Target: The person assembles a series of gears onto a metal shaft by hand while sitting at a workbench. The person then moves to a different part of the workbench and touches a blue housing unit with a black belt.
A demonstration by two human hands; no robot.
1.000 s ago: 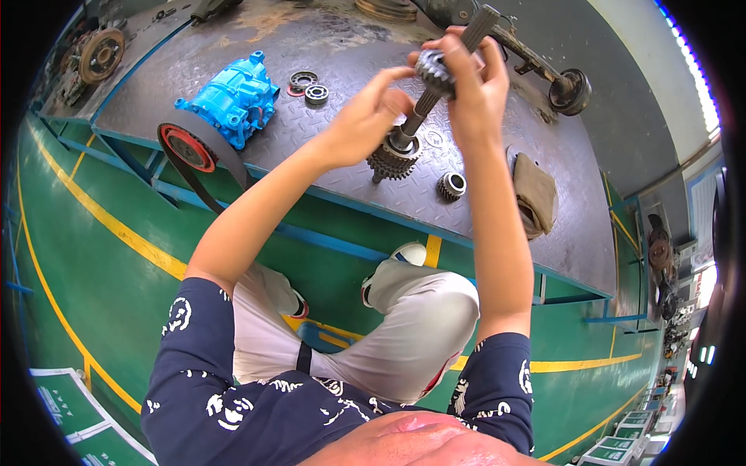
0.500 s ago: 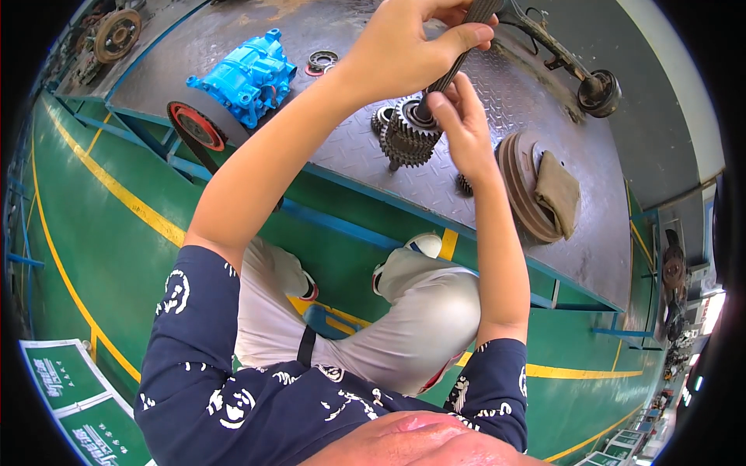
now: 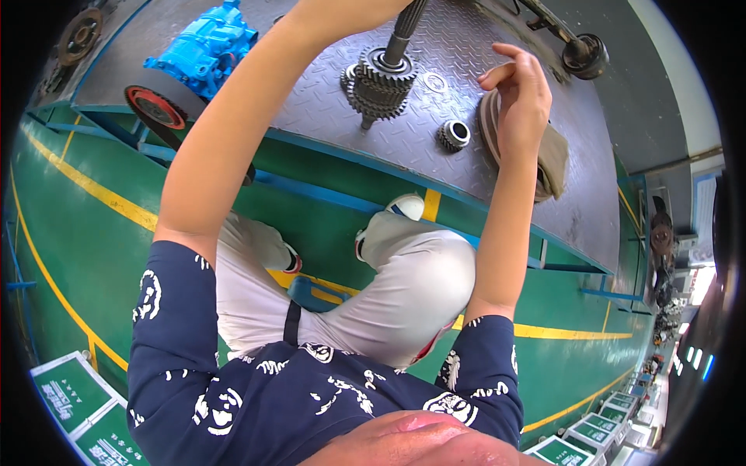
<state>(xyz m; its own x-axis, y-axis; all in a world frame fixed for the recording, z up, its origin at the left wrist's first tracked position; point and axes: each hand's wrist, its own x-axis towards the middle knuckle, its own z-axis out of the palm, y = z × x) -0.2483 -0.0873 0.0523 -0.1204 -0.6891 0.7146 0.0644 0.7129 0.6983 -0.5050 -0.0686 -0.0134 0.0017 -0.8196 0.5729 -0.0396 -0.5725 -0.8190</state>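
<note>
At the left, a bright blue cast-metal housing (image 3: pixel 206 46) sits on the dark diamond-plate metal table (image 3: pixel 311 113), beside a round red-and-black pulley wheel (image 3: pixel 155 107). The left forearm climbs from a bent elbow, slanting up and rightward over the table's near edge. The left hand (image 3: pixel 353 14) reaches the top edge of the view by the upper part of a long dark ridged steel shaft (image 3: pixel 407 33); its fingers are cut off, so I cannot tell whether they grip or stand apart. The shaft slants up to the right from a stack of 
dark steel toothed gears (image 3: pixel 381 87), with 1 short stub below them. To its right lie 1 flat pale ring (image 3: pixel 436 82) and 1 small dark toothed gear with a bright bore (image 3: pixel 453 136). The right forearm rises nearly upright, and the right hand (image 3: pixel 524 97) is raised well apart from the shaft, fingers loosely bent and partly spread, pointing leftward, pinching nothing. Behind it lies a folded brown cloth (image 3: pixel 553 161); farther right is a dark round drum (image 3: pixel 585 57)
</note>
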